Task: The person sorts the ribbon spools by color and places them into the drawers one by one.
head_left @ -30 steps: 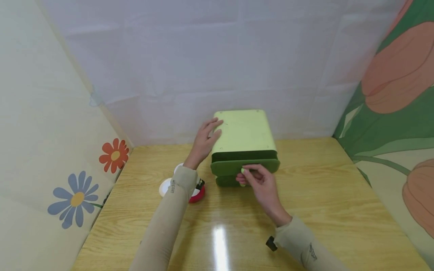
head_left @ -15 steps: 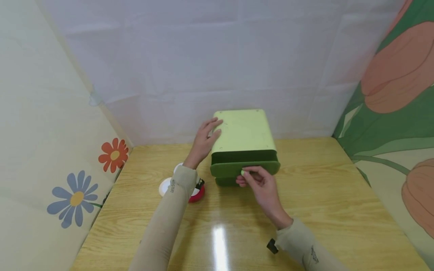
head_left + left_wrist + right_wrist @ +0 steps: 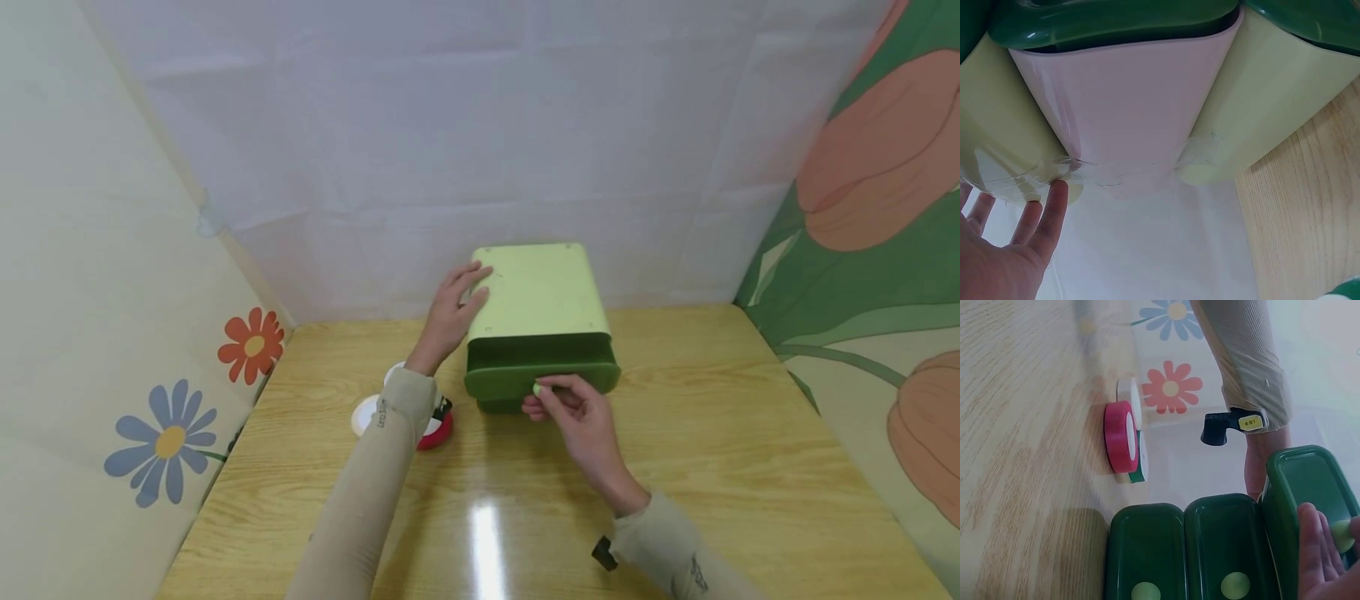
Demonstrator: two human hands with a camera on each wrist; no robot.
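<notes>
A small drawer cabinet (image 3: pixel 536 287) with a pale green top stands on the table. Its dark green top drawer (image 3: pixel 491 383) juts forward, leaving a gap under the casing. My right hand (image 3: pixel 581 421) pinches that drawer's light green round knob (image 3: pixel 537 389) between thumb and index finger. My left hand (image 3: pixel 448 312) lies against the cabinet's upper left side, fingers extended. In the left wrist view, its fingertips touch a pale green casing (image 3: pixel 1010 131) beside a pink casing (image 3: pixel 1125 106), with clear tape across them. The right wrist view shows two lower drawers (image 3: pixel 1147 544), both pushed in.
Left of the cabinet, partly behind my left forearm, are several flat round rolls: a red roll (image 3: pixel 1120 437), a white roll (image 3: pixel 1129 400) and a green one (image 3: pixel 1142 462). A pale cloth wall (image 3: pixel 480 150) rises behind the wooden table (image 3: pixel 712 433).
The top drawer has slid slightly further out towards me, with my right hand drawing back on its knob. My left hand stays in place on the cabinet.
</notes>
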